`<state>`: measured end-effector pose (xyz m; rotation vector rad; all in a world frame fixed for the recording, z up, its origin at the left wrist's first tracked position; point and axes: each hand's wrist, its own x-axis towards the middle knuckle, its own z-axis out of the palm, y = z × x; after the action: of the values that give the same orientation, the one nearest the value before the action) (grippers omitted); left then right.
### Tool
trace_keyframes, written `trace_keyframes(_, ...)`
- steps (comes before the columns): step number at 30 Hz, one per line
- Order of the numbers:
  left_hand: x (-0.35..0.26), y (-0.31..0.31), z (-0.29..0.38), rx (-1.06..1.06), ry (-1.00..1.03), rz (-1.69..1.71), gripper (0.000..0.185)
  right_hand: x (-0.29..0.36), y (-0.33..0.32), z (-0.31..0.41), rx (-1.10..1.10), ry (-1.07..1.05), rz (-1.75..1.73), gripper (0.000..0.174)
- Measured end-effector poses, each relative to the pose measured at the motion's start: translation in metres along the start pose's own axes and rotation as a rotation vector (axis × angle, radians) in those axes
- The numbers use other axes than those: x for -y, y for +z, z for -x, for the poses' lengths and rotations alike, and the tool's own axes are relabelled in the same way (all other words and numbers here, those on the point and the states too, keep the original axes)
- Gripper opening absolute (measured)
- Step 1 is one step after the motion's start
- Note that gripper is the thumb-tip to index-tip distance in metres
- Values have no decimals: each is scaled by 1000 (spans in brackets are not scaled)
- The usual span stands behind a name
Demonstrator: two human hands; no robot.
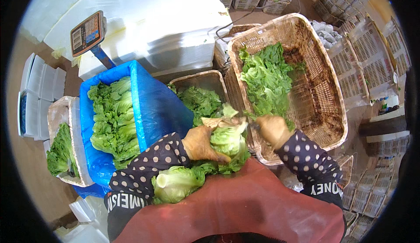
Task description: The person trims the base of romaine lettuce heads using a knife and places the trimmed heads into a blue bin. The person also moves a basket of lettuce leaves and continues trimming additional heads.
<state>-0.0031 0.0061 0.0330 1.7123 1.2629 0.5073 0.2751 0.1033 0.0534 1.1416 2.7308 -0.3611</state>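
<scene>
My left hand, in a tan glove, grips a head of lettuce with some brownish outer leaves at its top. Just right of that head is my right hand, also gloved and blurred by motion. Its fingers are curled, and whether they hold anything is unclear. Another lettuce head lies against my red apron, its pale cut stem showing. Loose green leaves lie in the dirty plastic crate beyond my right hand. Farther left, lettuce heads fill a container with a blue plastic liner.
Between the two containers, a smaller crate holds leaves. A scale display stands on a post behind the blue liner. White wrapped foam boxes stand at the back. A foam box with greens stands left; stacked crates line the right.
</scene>
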Motion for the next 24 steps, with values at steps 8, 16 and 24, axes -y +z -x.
trace_keyframes(8, 10, 8, 7, -184, -185, 366, 100, 48, -22, 4, 0, 188, -1410, 21)
trace_keyframes(16, 28, 30, -2, -551, 224, 799, 87, 66, -33, -16, -419, 40, -944, 85)
trace_keyframes(24, 43, 25, -8, -599, 139, 818, 76, 7, -11, -24, 54, 11, -1652, 85)
